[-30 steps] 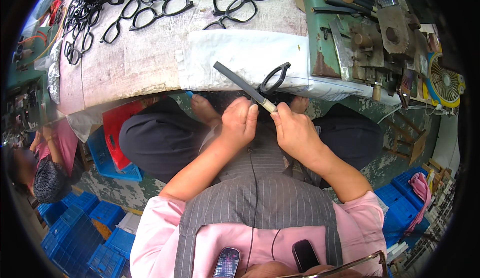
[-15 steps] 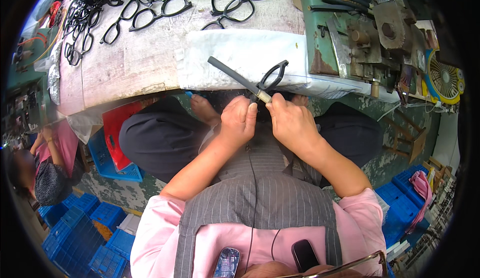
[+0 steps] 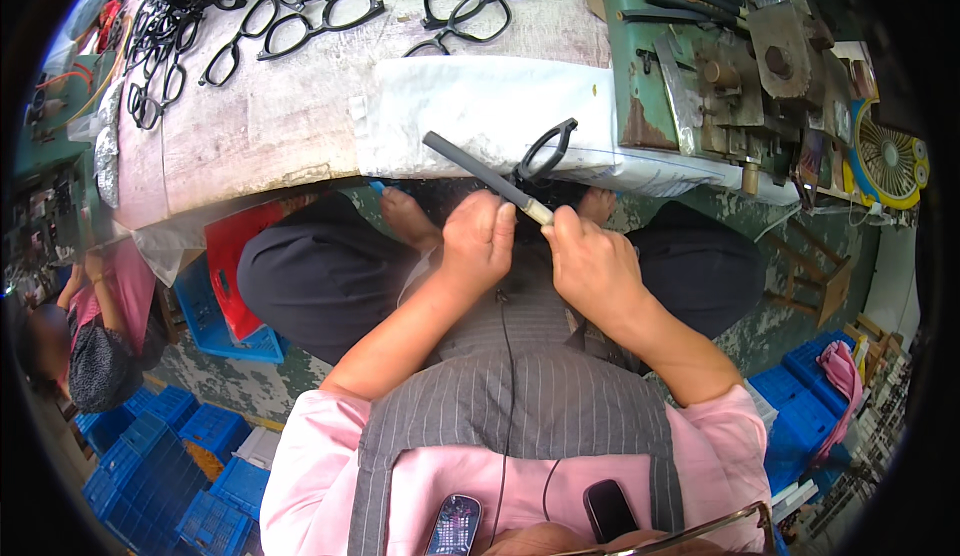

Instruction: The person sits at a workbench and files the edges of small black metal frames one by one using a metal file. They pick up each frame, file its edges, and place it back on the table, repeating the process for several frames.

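My left hand (image 3: pixel 478 241) is closed around one part of a black eyeglass frame (image 3: pixel 569 136), whose other rim sticks up past the fingers. My right hand (image 3: pixel 597 264) grips the pale handle of a dark grey file (image 3: pixel 474 165). The file slants across the frame, its far end pointing up and left over the bench edge. Where the file meets the frame is partly hidden by my left fingers.
Many black eyeglass frames (image 3: pixel 322 24) lie at the bench's far left. A white sheet (image 3: pixel 490 96) covers the front edge. At right are a metal vise-like fixture (image 3: pixel 785 51), several dark files (image 3: pixel 665 16) and a yellow-blue fan (image 3: pixel 885 156). Blue crates (image 3: pixel 215 436) stand on the floor.
My right hand has shifted slightly right and down, drawing the file the same way across the eyeglass frame. My left hand and the frame have barely moved.
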Demonstrator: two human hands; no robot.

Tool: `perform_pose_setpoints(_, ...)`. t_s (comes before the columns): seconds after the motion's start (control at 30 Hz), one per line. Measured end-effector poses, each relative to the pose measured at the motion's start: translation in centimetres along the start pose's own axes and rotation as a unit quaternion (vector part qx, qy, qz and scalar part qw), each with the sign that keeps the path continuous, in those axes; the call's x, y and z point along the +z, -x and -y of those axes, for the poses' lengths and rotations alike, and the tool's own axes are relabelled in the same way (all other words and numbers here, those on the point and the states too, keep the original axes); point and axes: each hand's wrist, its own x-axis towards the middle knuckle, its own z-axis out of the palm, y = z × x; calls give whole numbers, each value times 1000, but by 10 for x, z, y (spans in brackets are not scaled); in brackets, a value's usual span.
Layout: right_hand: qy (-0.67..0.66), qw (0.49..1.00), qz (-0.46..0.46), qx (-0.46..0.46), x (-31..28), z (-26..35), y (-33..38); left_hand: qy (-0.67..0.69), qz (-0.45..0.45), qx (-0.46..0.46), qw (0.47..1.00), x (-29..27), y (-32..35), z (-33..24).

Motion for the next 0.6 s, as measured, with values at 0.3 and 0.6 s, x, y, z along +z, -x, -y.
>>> perform_pose_setpoints(0.3, -7, 998, -68, -16, 5, 0, -1, -6, -1, 16, 1000, 1, -1, 1)
perform_pose_setpoints(0.6, -4, 996, -85, -17, 6, 3, -1, 2, 5, 17, 1000, 1, -1, -1)
